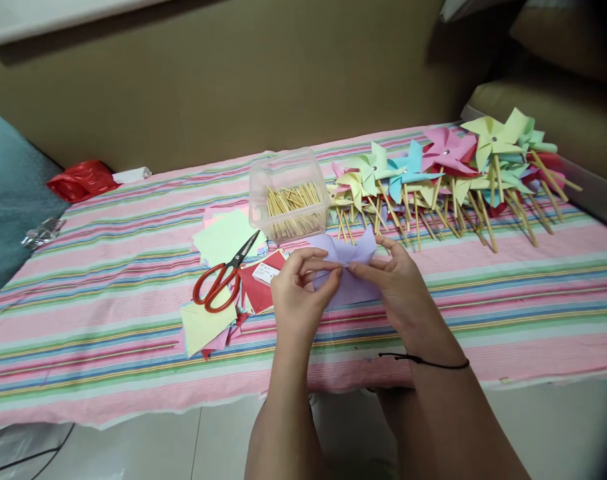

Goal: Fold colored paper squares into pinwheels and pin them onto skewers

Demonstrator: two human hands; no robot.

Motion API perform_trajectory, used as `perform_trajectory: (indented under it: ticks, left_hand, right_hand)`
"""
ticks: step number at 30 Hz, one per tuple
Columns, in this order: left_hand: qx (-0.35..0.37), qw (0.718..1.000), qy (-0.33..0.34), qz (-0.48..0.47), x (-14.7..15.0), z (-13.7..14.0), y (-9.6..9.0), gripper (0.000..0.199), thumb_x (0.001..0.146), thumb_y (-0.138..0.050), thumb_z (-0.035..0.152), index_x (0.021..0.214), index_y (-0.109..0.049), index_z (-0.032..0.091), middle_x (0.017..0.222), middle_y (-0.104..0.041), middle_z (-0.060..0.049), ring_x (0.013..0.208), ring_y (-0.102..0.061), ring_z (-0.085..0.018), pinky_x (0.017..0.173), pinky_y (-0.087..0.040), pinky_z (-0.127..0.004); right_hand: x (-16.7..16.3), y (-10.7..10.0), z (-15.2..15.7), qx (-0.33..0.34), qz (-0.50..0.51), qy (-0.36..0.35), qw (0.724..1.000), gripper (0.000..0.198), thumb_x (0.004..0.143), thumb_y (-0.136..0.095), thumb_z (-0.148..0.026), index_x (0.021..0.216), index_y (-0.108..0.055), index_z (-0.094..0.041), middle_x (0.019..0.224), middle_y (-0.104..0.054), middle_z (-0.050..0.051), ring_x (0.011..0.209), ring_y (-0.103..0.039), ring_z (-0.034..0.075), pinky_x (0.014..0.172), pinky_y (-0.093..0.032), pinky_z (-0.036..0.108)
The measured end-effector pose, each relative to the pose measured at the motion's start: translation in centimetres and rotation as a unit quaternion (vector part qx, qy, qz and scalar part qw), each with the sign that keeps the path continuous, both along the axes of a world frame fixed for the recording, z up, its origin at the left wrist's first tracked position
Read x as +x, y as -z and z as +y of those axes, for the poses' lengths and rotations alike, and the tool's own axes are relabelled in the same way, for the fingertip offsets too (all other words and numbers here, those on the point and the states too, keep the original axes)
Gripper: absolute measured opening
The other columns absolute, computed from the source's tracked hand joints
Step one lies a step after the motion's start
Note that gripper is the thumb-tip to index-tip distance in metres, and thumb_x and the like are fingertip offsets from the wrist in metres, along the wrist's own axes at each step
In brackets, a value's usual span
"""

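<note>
The work is judged to be well advanced, with one piece in progress. At the far right of the striped cloth [133, 293], many paper pinwheels [448, 153] are laid together in a row, in yellow, green, blue and pink. Sticks are seen under many of them, and small fasteners can be made out at the centres of several; these are taken to be finished.

The purple paper [351, 293] is held between both hands at the near middle of the cloth, just nearer than the clear plastic box [257, 200]. Its corners are curled toward the centre. It is pinched there between the thumb and fingers of the left hand [303, 283], and its right side is gripped by the right hand [401, 283], with the thumb at the centre. Whether all corners have been gathered is hidden by the fingers. No stick is seen on this piece, so the joining is judged to be undone.

To the left, pale green sheets [223, 237], yellow paper [206, 323] and red paper [256, 293] are left flat, with the scissors [223, 279] laid across the pile. Many loose sticks [293, 203] are kept in the box, apparently unused.
</note>
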State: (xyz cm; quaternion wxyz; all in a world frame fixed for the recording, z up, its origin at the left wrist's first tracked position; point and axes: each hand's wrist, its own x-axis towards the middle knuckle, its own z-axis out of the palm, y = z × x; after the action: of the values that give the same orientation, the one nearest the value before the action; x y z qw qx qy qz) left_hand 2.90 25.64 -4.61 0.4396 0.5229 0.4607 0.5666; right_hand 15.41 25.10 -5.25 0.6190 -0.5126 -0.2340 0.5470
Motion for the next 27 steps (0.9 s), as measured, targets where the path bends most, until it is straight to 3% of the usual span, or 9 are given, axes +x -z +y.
perform_trajectory:
  ticks: [6, 10, 13, 16, 21, 27]
  left_hand:
    - [0.03, 0.997, 0.01, 0.073, -0.24, -0.06, -0.04, 0.022, 0.068, -0.069, 0.012, 0.085, -0.058, 0.021, 0.072, -0.071, 0.001, 0.075, -0.069, -0.016, 0.071, -0.053, -0.028]
    - [0.044, 0.987, -0.013, 0.154, -0.01, -0.29, -0.48, 0.02, 0.07, -0.068, 0.015, 0.086, -0.058, 0.022, 0.07, -0.068, 0.002, 0.072, -0.065, -0.015, 0.064, -0.048, -0.026]
    - [0.044, 0.984, -0.028, 0.172, 0.33, -0.47, -0.77, 0.025, 0.071, -0.068, 0.014, 0.09, -0.055, 0.023, 0.066, -0.065, 0.005, 0.07, -0.063, -0.013, 0.068, -0.047, -0.026]
    - [0.039, 0.988, -0.043, 0.141, 0.54, -0.45, -0.79, 0.038, 0.069, -0.068, 0.01, 0.097, -0.046, 0.024, 0.064, -0.062, 0.007, 0.068, -0.061, -0.012, 0.069, -0.046, -0.026]
    - [0.035, 0.998, -0.051, 0.005, 0.45, 0.06, -0.59, 0.053, 0.061, -0.074, 0.009, 0.099, -0.04, 0.024, 0.073, -0.054, 0.008, 0.065, -0.059, -0.008, 0.06, -0.045, -0.019]
    - [-0.081, 0.991, -0.024, -0.101, 0.32, 0.23, -0.56, 0.054, 0.06, -0.079, 0.018, 0.096, -0.039, 0.024, 0.083, -0.054, 0.006, 0.054, -0.056, -0.003, 0.052, -0.042, -0.016]
  right_hand:
    - [0.13, 0.11, 0.0, 0.014, -0.01, -0.006, 1.0, 0.071, 0.048, -0.084, -0.025, 0.108, -0.047, -0.021, 0.067, -0.073, -0.001, 0.061, -0.067, 0.018, 0.064, -0.052, 0.032]
    - [0.11, 0.18, -0.1, 0.026, -0.021, -0.017, 0.999, 0.069, 0.05, -0.084, -0.025, 0.108, -0.046, -0.022, 0.067, -0.073, -0.001, 0.059, -0.067, 0.018, 0.063, -0.052, 0.032]
    - [0.13, 0.19, -0.15, 0.031, -0.023, -0.026, 0.999, 0.071, 0.051, -0.084, -0.024, 0.11, -0.044, -0.022, 0.066, -0.073, -0.001, 0.059, -0.067, 0.017, 0.063, -0.052, 0.031]
    - [0.17, 0.16, -0.11, 0.034, -0.024, -0.032, 0.999, 0.072, 0.051, -0.084, -0.024, 0.111, -0.044, -0.022, 0.067, -0.073, -0.001, 0.059, -0.067, 0.017, 0.063, -0.052, 0.03]
    - [0.14, -0.03, -0.05, 0.027, -0.025, -0.042, 0.998, 0.073, 0.05, -0.084, -0.027, 0.111, -0.043, -0.023, 0.068, -0.073, -0.002, 0.062, -0.068, 0.019, 0.065, -0.053, 0.033]
    - [0.12, -0.18, -0.13, 0.027, -0.034, -0.056, 0.997, 0.075, 0.051, -0.085, -0.033, 0.113, -0.045, -0.024, 0.07, -0.073, -0.001, 0.064, -0.068, 0.02, 0.066, -0.053, 0.036]
